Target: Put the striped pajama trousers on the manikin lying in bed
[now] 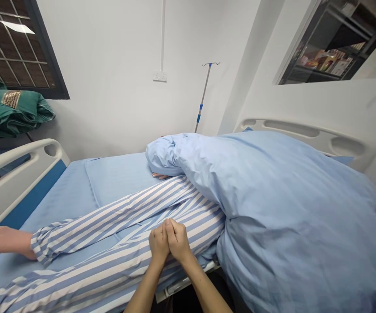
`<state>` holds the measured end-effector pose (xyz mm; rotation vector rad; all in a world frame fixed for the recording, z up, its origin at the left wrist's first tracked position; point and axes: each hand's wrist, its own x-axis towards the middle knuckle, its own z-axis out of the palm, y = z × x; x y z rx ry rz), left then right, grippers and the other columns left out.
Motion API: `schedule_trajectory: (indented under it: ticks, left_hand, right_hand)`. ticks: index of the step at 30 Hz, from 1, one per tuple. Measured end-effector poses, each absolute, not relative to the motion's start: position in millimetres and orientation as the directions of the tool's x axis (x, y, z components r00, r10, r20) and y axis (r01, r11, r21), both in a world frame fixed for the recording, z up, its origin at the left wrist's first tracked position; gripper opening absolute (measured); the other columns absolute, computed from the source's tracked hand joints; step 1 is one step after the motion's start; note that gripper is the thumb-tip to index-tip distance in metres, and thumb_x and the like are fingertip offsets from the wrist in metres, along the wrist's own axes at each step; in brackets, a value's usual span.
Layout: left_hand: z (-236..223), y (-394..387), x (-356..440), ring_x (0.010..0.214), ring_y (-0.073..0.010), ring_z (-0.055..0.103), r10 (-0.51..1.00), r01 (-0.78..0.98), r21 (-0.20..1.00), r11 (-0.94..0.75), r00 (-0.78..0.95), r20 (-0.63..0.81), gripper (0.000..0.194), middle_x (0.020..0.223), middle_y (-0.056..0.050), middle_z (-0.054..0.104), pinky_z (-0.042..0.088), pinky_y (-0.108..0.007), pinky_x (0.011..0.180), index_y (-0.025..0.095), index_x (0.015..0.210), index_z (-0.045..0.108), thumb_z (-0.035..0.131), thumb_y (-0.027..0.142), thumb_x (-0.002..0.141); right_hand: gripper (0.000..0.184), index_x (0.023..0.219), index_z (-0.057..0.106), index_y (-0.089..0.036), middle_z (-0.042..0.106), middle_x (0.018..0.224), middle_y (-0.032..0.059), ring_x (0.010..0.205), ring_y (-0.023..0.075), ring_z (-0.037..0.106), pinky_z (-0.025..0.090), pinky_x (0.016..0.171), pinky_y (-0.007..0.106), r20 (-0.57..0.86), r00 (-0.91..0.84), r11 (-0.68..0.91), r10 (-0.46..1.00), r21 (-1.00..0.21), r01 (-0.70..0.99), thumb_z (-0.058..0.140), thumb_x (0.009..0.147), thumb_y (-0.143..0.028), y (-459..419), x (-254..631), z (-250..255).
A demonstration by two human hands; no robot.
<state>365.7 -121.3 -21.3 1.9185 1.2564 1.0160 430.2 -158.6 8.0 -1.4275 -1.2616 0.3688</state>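
Note:
My left hand (pixel 159 244) and my right hand (pixel 178 242) are held together as closed fists, thumbs on top and side by side. Nothing sticks out of either fist. They are over the near thigh of blue-and-white striped trousers (pixel 135 204), worn by a figure lying on the bed; whether they touch the cloth I cannot tell. One bare foot (pixel 8 241) shows at the left. A light blue quilt (pixel 273 195), bunched up to the right of my hands, hides the figure's upper body. The fingers of the figure's hand (pixel 160 176) peek from under it.
A blue sheet (pixel 116 167) covers the bed. The footboard (pixel 21 174) stands at left, the headboard (pixel 305 130) at right. Behind the bed are an IV pole (pixel 204 93) and a wall socket (pixel 159 76). Green folded cloth (pixel 15 108) lies beyond the footboard, below a barred window (pixel 8 39).

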Motion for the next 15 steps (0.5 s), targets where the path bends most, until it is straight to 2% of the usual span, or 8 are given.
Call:
schedule_trajectory:
  ticks: [3,7,11,15]
  left_hand:
    - [-25.5,-123.8,368.2,0.054,-0.0161,0.052,0.937,0.600,0.720,-0.349,0.250,0.246,0.044,0.058,-0.008,0.064,0.025,-0.027,0.054,0.019,0.057,0.059,0.031,0.036,0.086]
    - [-22.6,-124.4,369.9,0.059,-0.0166,0.053,0.940,0.568,0.749,-0.339,0.240,0.243,0.043,0.062,-0.008,0.065,0.027,-0.027,0.057,0.019,0.061,0.061,0.031,0.036,0.086]
    - [-8.6,-126.2,375.6,0.051,-0.0126,0.045,0.938,0.337,0.897,-0.286,0.292,0.189,0.044,0.051,-0.002,0.054,0.028,-0.026,0.054,0.018,0.051,0.048,0.032,0.040,0.086]
    - [15.4,-134.3,388.3,0.046,-0.0095,0.035,0.925,0.052,0.979,-0.199,0.341,0.170,0.044,0.045,0.003,0.039,0.028,-0.024,0.050,0.020,0.048,0.036,0.038,0.045,0.084]
  right_hand:
    - [0.033,0.059,0.036,-0.019,0.037,0.052,-0.0040,0.049,0.0093,0.037,0.028,0.052,0.023,0.420,0.380,0.206,0.824,-0.847,0.490,0.035,0.090,-0.030,-163.7,439.8,4.8]
    - [0.033,0.061,0.042,-0.019,0.043,0.053,-0.0021,0.050,0.0104,0.042,0.030,0.052,0.023,0.412,0.411,0.194,0.813,-0.857,0.477,0.033,0.090,-0.029,-160.4,444.4,-14.5]
    - [0.033,0.063,0.044,-0.018,0.046,0.055,-0.0011,0.052,0.0113,0.044,0.032,0.053,0.023,0.423,0.448,0.209,0.787,-0.867,0.452,0.033,0.091,-0.031,-158.8,445.4,-22.9]
    - [0.038,0.060,0.041,-0.019,0.042,0.053,-0.0020,0.052,0.0112,0.041,0.033,0.052,0.023,0.376,0.548,0.234,0.748,-0.921,0.311,0.031,0.091,-0.039,-159.1,451.9,-21.0]
